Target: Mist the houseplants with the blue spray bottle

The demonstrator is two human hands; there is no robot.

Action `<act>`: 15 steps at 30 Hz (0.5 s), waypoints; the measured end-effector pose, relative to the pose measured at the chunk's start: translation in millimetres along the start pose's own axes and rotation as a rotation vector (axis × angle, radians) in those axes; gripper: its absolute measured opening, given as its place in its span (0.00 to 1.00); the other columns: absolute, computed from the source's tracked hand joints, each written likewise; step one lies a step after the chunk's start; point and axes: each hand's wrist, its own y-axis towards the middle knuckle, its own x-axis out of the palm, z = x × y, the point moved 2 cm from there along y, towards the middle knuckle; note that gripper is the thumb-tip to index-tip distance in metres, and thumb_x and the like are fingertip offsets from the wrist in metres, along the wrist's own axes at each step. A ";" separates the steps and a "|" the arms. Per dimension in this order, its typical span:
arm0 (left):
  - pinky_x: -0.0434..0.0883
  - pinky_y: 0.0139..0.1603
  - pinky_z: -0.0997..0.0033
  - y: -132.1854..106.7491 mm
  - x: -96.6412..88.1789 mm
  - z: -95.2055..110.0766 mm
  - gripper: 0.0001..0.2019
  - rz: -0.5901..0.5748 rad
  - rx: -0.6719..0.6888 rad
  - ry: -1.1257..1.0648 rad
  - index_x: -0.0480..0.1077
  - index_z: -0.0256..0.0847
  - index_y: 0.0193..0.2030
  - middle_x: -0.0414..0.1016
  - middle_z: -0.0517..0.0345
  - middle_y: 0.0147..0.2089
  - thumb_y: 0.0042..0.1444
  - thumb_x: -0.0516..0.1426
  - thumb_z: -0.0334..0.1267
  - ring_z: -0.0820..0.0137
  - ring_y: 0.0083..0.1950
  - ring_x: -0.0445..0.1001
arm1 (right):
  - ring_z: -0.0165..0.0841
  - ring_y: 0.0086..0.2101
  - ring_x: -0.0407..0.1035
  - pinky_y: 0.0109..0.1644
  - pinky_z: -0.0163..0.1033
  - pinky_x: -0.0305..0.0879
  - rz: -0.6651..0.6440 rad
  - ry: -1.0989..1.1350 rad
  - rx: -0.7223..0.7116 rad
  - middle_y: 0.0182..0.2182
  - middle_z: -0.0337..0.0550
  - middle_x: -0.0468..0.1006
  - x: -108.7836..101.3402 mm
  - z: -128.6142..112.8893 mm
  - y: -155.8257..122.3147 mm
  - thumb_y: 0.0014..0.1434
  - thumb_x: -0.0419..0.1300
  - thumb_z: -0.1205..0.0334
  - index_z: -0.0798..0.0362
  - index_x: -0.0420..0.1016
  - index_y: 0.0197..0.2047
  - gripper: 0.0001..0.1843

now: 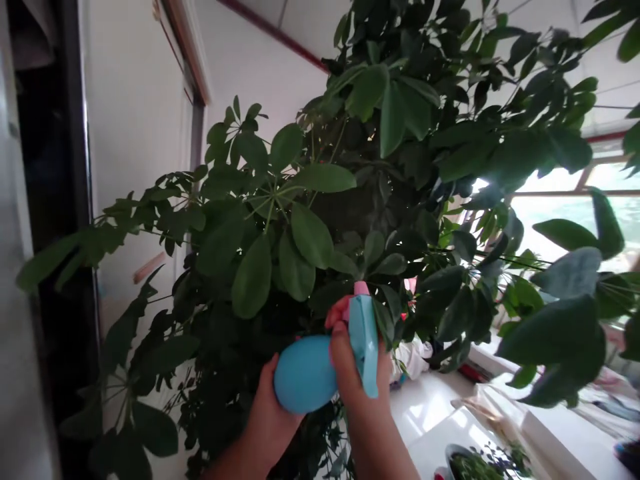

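We saw the left hand (270,427) cupping a rounded sky-blue plastic spray bottle (305,375) at lower centre, the right hand (353,380) closed round its neck, just below dark green umbrella-plant leaves (311,235)

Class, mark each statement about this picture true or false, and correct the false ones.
1. The left hand holds the round blue body of a spray bottle. True.
2. The right hand is empty. False: it grips the sprayer head.
3. A leafy umbrella plant rises in front of the hands. True.
4. The window is on the left of the view. False: it is on the right.
5. A small potted plant shows at the lower right. True.
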 end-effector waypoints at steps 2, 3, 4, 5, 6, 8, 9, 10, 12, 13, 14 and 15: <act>0.73 0.48 0.60 -3.0 23.4 0.0 0.20 0.107 0.027 -0.029 0.66 0.46 0.58 0.82 0.56 0.43 0.62 0.48 0.46 0.61 0.47 0.79 | 0.33 0.27 0.69 0.32 0.40 0.69 0.007 -0.013 -0.018 0.26 0.38 0.72 -3.0 3.3 3.4 0.52 0.52 0.66 0.50 0.68 0.33 0.06; 0.73 0.48 0.61 -4.2 32.6 -0.4 0.21 0.144 0.037 -0.032 0.64 0.46 0.61 0.82 0.55 0.43 0.63 0.47 0.46 0.60 0.47 0.79 | 0.34 0.28 0.70 0.33 0.40 0.70 0.003 -0.011 -0.036 0.27 0.39 0.73 -5.3 3.9 4.4 0.53 0.52 0.66 0.50 0.68 0.35 0.07; 0.73 0.48 0.60 -4.7 39.6 -1.5 0.22 0.169 0.040 -0.029 0.62 0.45 0.63 0.82 0.54 0.43 0.63 0.46 0.46 0.60 0.47 0.79 | 0.35 0.31 0.72 0.35 0.41 0.71 -0.001 -0.006 -0.058 0.30 0.40 0.75 -8.3 4.1 5.1 0.53 0.53 0.65 0.50 0.69 0.38 0.09; 0.72 0.48 0.60 -4.6 44.4 -3.3 0.24 0.178 0.035 -0.021 0.60 0.45 0.64 0.82 0.54 0.44 0.63 0.46 0.47 0.59 0.47 0.78 | 0.37 0.35 0.73 0.38 0.42 0.71 -0.009 0.001 -0.079 0.33 0.42 0.77 -11.9 4.0 6.0 0.53 0.54 0.64 0.50 0.69 0.42 0.12; 0.72 0.48 0.60 -3.8 46.8 -5.7 0.25 0.187 0.028 -0.016 0.59 0.44 0.65 0.81 0.54 0.44 0.63 0.47 0.47 0.58 0.48 0.78 | 0.38 0.38 0.73 0.41 0.44 0.72 -0.022 0.007 -0.093 0.37 0.43 0.77 -15.6 4.1 6.8 0.53 0.55 0.63 0.50 0.68 0.45 0.15; 0.71 0.50 0.59 -0.5 47.0 -12.8 0.26 0.194 0.013 -0.010 0.57 0.44 0.66 0.81 0.53 0.46 0.63 0.47 0.48 0.57 0.50 0.77 | 0.39 0.40 0.74 0.42 0.44 0.72 -0.025 0.026 -0.087 0.39 0.44 0.77 -23.4 5.5 8.5 0.52 0.56 0.62 0.50 0.68 0.48 0.18; 0.71 0.50 0.59 1.6 46.1 -17.1 0.27 0.193 0.011 -0.004 0.57 0.44 0.67 0.81 0.53 0.46 0.63 0.48 0.48 0.57 0.50 0.77 | 0.38 0.38 0.74 0.39 0.43 0.72 -0.016 0.042 -0.057 0.38 0.44 0.77 -27.1 7.2 9.1 0.52 0.56 0.62 0.50 0.68 0.47 0.17; 0.71 0.51 0.59 3.7 45.2 -21.5 0.27 0.191 0.015 0.003 0.56 0.45 0.67 0.81 0.53 0.46 0.63 0.48 0.47 0.57 0.50 0.77 | 0.37 0.35 0.74 0.37 0.42 0.72 -0.004 0.059 -0.016 0.36 0.42 0.77 -30.5 9.6 9.4 0.52 0.55 0.61 0.50 0.69 0.44 0.14; 0.71 0.51 0.58 7.2 45.3 -30.2 0.27 0.183 0.029 0.012 0.54 0.46 0.68 0.81 0.54 0.46 0.63 0.48 0.46 0.57 0.48 0.78 | 0.34 0.27 0.72 0.31 0.41 0.70 0.037 0.083 0.068 0.29 0.40 0.74 -36.8 16.1 8.8 0.53 0.54 0.61 0.50 0.69 0.39 0.09; 0.71 0.51 0.58 8.5 46.4 -34.2 0.27 0.181 0.035 0.009 0.53 0.46 0.69 0.81 0.54 0.45 0.63 0.48 0.46 0.57 0.47 0.79 | 0.34 0.25 0.70 0.29 0.40 0.69 0.057 0.089 0.096 0.26 0.38 0.73 -39.9 19.8 8.1 0.53 0.54 0.60 0.50 0.69 0.36 0.07; 0.71 0.52 0.58 9.4 47.8 -37.8 0.27 0.177 0.045 -0.001 0.53 0.45 0.69 0.81 0.54 0.45 0.64 0.48 0.46 0.58 0.47 0.79 | 0.33 0.23 0.69 0.27 0.40 0.68 0.063 0.092 0.108 0.24 0.38 0.73 -42.9 23.5 7.3 0.54 0.55 0.60 0.50 0.69 0.35 0.06; 0.71 0.52 0.58 10.1 49.5 -41.1 0.27 0.164 0.054 -0.015 0.53 0.45 0.69 0.81 0.54 0.45 0.64 0.47 0.46 0.59 0.47 0.79 | 0.33 0.23 0.69 0.26 0.39 0.68 0.063 0.096 0.105 0.24 0.38 0.73 -46.1 27.0 6.5 0.54 0.55 0.59 0.50 0.70 0.34 0.06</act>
